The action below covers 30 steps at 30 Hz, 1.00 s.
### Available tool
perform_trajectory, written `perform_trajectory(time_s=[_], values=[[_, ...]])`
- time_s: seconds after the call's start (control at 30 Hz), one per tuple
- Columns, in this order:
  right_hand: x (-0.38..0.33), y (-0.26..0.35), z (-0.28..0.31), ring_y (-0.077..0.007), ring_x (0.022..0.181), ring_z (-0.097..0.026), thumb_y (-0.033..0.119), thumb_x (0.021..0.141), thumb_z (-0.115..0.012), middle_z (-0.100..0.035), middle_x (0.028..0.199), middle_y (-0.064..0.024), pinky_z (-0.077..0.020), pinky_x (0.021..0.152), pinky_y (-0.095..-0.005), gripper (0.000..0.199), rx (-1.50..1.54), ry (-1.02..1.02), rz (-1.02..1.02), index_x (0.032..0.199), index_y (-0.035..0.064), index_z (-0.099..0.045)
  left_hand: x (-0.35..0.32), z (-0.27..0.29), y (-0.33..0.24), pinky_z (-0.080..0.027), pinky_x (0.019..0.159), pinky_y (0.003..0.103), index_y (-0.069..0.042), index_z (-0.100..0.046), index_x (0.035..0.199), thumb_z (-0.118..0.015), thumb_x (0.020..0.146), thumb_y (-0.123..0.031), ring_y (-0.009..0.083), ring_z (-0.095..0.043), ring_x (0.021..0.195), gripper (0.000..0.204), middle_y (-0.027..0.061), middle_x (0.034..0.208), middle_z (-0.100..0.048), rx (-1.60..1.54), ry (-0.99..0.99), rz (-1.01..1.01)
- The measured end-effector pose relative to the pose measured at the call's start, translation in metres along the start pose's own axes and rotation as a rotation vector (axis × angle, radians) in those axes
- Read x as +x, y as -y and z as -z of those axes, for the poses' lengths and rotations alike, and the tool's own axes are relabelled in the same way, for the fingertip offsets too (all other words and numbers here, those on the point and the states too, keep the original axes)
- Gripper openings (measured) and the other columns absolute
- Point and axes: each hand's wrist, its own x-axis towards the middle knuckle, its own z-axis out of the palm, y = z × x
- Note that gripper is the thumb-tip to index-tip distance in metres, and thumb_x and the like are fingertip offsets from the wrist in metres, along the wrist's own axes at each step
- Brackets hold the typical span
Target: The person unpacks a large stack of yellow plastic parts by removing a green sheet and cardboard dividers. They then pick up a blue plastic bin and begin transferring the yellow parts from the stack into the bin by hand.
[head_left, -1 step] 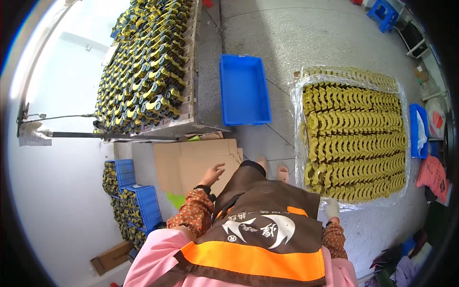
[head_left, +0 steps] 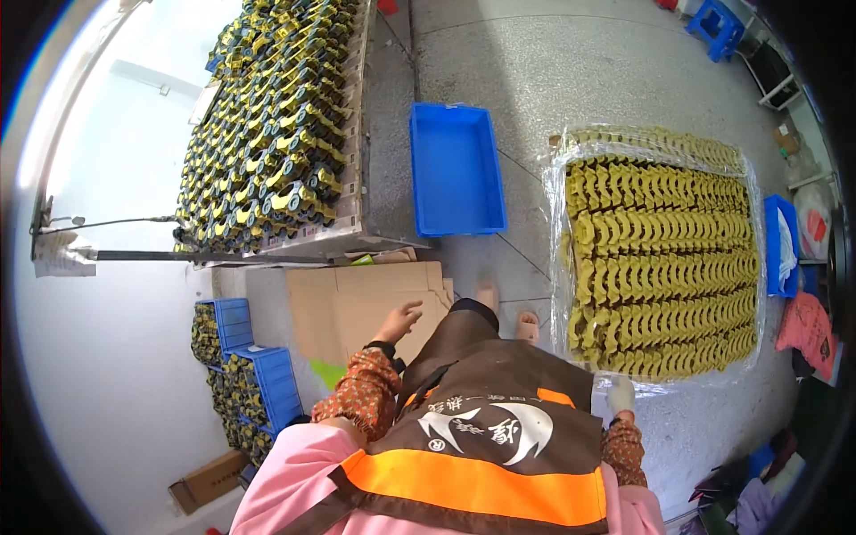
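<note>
While the left hand (head_left: 399,319) hangs over the flattened brown cardboard sheet (head_left: 357,308) on the floor, its grip is spread, fingers loose and holding nothing; it sits where it did in the earlier picture, as does everything around it. That cardboard lies just below the edge of the bench (head_left: 374,160), which carries a dense load of yellow-and-dark metal parts (head_left: 267,134) stacked in rows. The right hand (head_left: 621,392), in a white glove, hangs at the near edge of a pallet of yellow castings (head_left: 664,259) wrapped in clear plastic film; whether its grip is pressed together or spread I cannot tell. Between bench and pallet an open blue plastic tray (head_left: 455,169) rests on the grey concrete floor (head_left: 580,71), and two bare feet show just below it. Blue crates (head_left: 254,374) filled with more parts stand to the left of the cardboard, with a small brown carton (head_left: 209,481) beyond them near the lower edge.
</note>
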Motion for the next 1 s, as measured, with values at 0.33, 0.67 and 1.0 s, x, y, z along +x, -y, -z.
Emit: perform_trajectory(time_s=[0.33, 0.67, 1.0], values=[[-0.06, 0.156, 0.028, -0.0245, 0.053, -0.067, 0.011, 0.088, -0.053, -0.069, 0.077, -0.0179, -0.0519, 0.048, -0.0369, 0.027, 0.191, -0.077, -0.229, 0.104, -0.0007, -0.07, 0.232, 0.043, -0.088, -0.055, 0.079, 0.034, -0.005, -0.066, 0.133, -0.07, 0.094, -0.018, 0.018, -0.068, 0.092, 0.042, 0.0123, 0.109, -0.074, -0.043, -0.095, 0.07], [-0.025, 0.314, 0.036, -0.037, 0.098, -0.07, 0.017, 0.088, -0.062, -0.073, 0.102, -0.0227, -0.0544, 0.088, -0.0431, 0.034, 0.066, 0.062, -0.255, 0.116, 0.0002, -0.069, 0.433, 0.088, -0.099, -0.054, 0.093, 0.04, -0.001, -0.05, 0.147, -0.07, 0.091, -0.02, 0.0308, -0.068, 0.108, 0.063, 0.0216, 0.122, -0.069, 0.144, -0.058, -0.058], [0.066, 0.329, 0.002, -0.0233, 0.081, -0.069, 0.015, 0.091, -0.061, -0.073, 0.095, -0.0163, -0.055, 0.074, -0.0347, 0.034, 0.082, 0.315, -0.323, 0.122, 0.0007, -0.068, 0.567, 0.066, -0.074, -0.04, 0.116, 0.045, -0.001, -0.014, 0.161, -0.077, 0.083, -0.034, 0.0422, -0.045, 0.142, 0.106, 0.0294, 0.155, -0.042, 0.35, -0.19, 0.158]])
